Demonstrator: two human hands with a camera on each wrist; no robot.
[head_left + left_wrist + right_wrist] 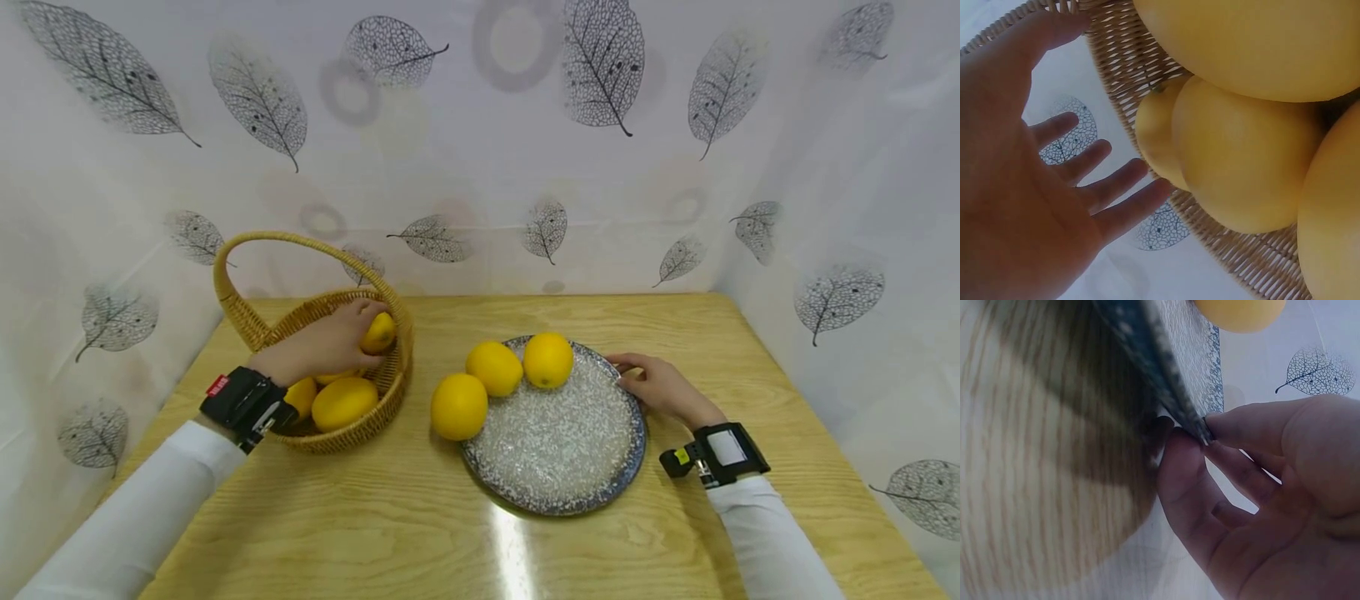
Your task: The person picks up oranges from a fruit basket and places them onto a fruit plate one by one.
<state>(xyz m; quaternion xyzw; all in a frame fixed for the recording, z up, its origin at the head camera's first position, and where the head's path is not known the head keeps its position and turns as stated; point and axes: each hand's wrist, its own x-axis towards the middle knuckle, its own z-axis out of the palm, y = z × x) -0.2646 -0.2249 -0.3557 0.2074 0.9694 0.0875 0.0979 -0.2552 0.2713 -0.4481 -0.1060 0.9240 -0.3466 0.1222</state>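
Left hand [326,337] held over tan wicker basket [375,427], fingers spread, nothing gripped, rounded yellow fruit [382,334] just beside; round speckled grey plate [562,450] pinched at rim by right hand [663,388].

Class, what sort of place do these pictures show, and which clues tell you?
Probably a staged indoor recording corner rather than a lived-in room: a wooden table is bordered on three sides by leaf-patterned sheeting, and a black device is strapped to each wrist.

Light wood-grain table [337,525] | round grey-speckled, dark-rimmed plate [555,450] | tan wicker basket [352,437], arched handle, left of plate | round yellow fruit [459,407], plate's left edge, support unclear
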